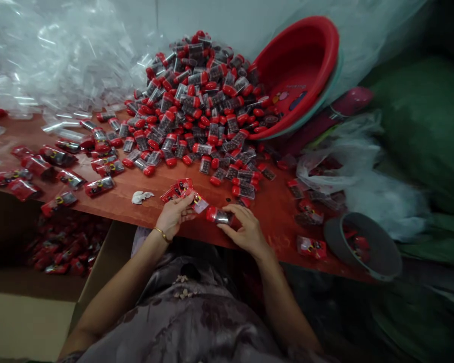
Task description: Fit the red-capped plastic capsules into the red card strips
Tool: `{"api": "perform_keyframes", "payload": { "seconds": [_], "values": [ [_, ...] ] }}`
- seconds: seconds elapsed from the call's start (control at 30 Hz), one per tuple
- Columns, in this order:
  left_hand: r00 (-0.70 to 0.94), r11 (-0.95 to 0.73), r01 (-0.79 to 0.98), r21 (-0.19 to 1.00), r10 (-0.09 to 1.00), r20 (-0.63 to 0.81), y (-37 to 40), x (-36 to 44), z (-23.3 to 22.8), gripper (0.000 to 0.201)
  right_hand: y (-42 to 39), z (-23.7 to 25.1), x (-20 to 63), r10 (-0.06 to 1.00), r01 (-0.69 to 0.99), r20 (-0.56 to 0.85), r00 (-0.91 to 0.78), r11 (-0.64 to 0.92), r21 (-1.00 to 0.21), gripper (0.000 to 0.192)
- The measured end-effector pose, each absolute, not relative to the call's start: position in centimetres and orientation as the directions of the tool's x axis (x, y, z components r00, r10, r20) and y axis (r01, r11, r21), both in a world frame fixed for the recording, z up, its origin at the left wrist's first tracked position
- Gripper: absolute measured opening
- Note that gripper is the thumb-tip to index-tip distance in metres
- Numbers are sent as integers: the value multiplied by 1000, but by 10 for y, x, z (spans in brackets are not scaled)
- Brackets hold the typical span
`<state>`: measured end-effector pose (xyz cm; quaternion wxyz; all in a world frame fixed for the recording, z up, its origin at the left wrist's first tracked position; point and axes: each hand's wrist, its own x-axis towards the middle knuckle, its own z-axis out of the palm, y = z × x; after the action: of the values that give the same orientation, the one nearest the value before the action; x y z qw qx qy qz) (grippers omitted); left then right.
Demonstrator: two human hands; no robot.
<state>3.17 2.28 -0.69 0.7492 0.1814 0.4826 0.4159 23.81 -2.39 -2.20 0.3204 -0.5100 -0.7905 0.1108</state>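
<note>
Vial [219,216] lying level, red cap leftward, right hand [245,233] gripping

Head camera looks steeply down, close over table [144,201].

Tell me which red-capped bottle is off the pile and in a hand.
The red-capped bottle at the table's near edge, gripped by the right hand; the others lie loose.

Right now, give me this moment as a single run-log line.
left hand: holds clear sleeve | right hand: holds red-capped vial | table: vial pile, tipped red basin
</note>
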Motion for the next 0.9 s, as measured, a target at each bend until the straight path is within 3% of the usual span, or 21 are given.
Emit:
{"api": "perform_keyframes", "payload": {
  "seconds": [0.1, 0.5, 0.9],
  "values": [
    [189, 581, -429, 692, 806, -560, 21, 35, -8, 41, -34, -13, 230, 863, 666, 435, -259, 485, -566, 30],
    [43, 506, -343, 792, 850, -525, 20, 35, -4, 45, -39, -11, 213, 859, 669, 493, -137, 447, -594, 30],
    [105, 510, -368, 777, 853, -511, 20, 40, -3, 43, -36, -22, 211, 872, 670, 487, -39, 385, -635, 30]
  ]
}}
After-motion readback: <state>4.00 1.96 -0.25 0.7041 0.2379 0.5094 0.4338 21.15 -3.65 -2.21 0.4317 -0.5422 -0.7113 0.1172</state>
